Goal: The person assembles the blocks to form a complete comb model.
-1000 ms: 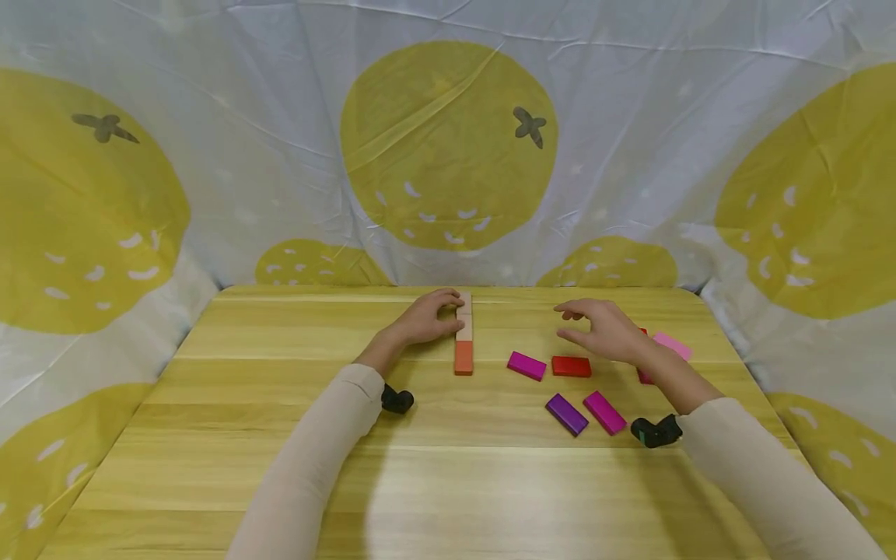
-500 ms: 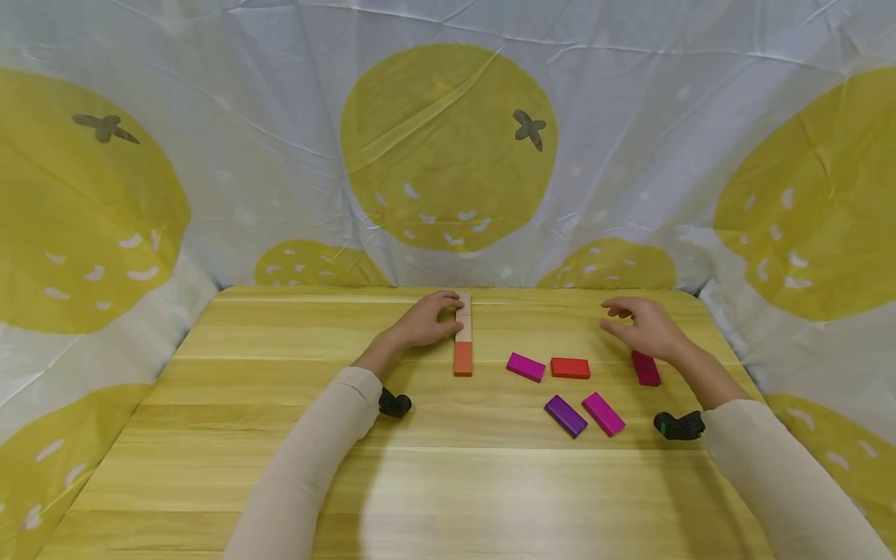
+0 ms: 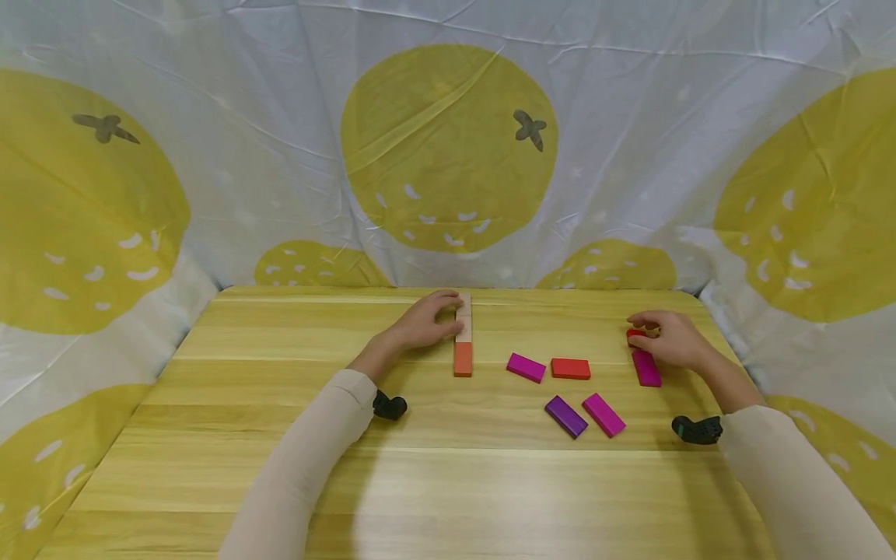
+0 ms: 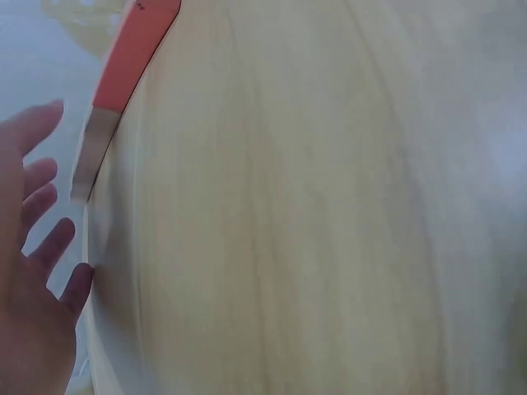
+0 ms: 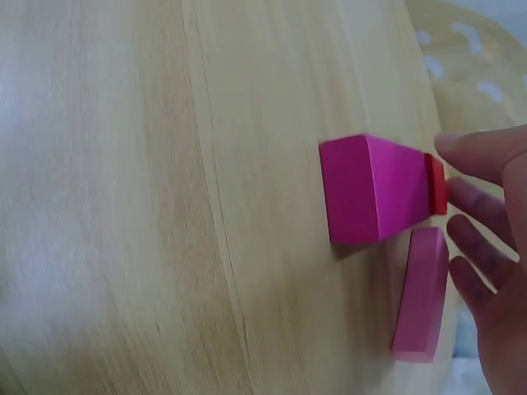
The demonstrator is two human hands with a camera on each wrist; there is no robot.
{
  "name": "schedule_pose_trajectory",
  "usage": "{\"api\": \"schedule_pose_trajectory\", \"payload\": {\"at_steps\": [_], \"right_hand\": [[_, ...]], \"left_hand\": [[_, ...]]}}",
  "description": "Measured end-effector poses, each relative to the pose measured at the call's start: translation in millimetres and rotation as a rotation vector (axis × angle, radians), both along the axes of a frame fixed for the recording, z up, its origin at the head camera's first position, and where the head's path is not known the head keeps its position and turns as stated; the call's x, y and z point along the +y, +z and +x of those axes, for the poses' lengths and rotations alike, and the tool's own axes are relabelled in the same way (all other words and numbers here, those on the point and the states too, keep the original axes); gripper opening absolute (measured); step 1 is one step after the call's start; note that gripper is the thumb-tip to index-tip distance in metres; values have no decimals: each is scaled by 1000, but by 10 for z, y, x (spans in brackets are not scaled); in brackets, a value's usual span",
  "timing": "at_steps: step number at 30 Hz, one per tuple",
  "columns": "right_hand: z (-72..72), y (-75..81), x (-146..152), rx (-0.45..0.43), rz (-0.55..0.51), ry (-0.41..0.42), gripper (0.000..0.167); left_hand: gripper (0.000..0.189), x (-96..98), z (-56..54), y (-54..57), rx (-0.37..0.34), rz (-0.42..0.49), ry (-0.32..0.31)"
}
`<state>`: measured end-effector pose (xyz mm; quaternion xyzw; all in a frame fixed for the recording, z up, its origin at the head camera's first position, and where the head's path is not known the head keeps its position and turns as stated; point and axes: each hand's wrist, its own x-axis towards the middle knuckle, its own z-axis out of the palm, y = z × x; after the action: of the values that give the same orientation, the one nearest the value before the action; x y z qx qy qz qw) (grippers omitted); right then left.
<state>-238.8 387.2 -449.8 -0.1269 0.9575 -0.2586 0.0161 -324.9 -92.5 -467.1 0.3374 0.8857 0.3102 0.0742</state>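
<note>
In the head view, my left hand (image 3: 425, 320) rests beside a pale wooden block (image 3: 464, 312), thumb and fingertips at its left side. An orange block (image 3: 463, 359) adjoins its near end, forming a straight row. The left wrist view shows the left fingers loosely spread by the pale block (image 4: 94, 152). At the right, my right hand (image 3: 670, 337) reaches over a red block (image 5: 436, 184), its thumb and fingertips right at it. A magenta block (image 3: 647, 369) lies against the red one's near end. A light pink block (image 5: 421, 295) sits under the right fingers, hidden in the head view.
Between the hands lie a magenta block (image 3: 526, 367) and a red block (image 3: 570, 369). Nearer are a purple block (image 3: 566, 417) and another magenta block (image 3: 604, 414). Behind the wooden table (image 3: 448, 482) hangs a white cloth (image 3: 616, 117) with yellow fruit prints.
My right hand has moved right and down from mid-air to the red block at the right. The left hand stays by the pale block.
</note>
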Motion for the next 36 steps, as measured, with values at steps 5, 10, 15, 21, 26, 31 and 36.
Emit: {"api": "schedule_pose_trajectory", "payload": {"at_steps": [5,10,15,21,26,31,36], "right_hand": [[17,21,33,-33,20,11,38],[3,28,52,-50,39,6,37],[-8,-2,45,-23,39,27,38],[6,24,-44,24,11,49,36],[7,95,-153,58,8,68,37],[-11,115,-257,65,-18,83,36],[-10,130,-352,17,-74,83,37]], "left_hand": [[73,-64,34,20,-2,-33,-27],[85,-77,113,29,20,-157,-27],[89,-37,160,47,35,-224,-34],[88,-15,142,65,22,-246,-38],[89,-18,133,70,15,-244,-31],[89,-19,120,50,22,-234,-23],[90,-22,115,33,20,-233,-21]]}}
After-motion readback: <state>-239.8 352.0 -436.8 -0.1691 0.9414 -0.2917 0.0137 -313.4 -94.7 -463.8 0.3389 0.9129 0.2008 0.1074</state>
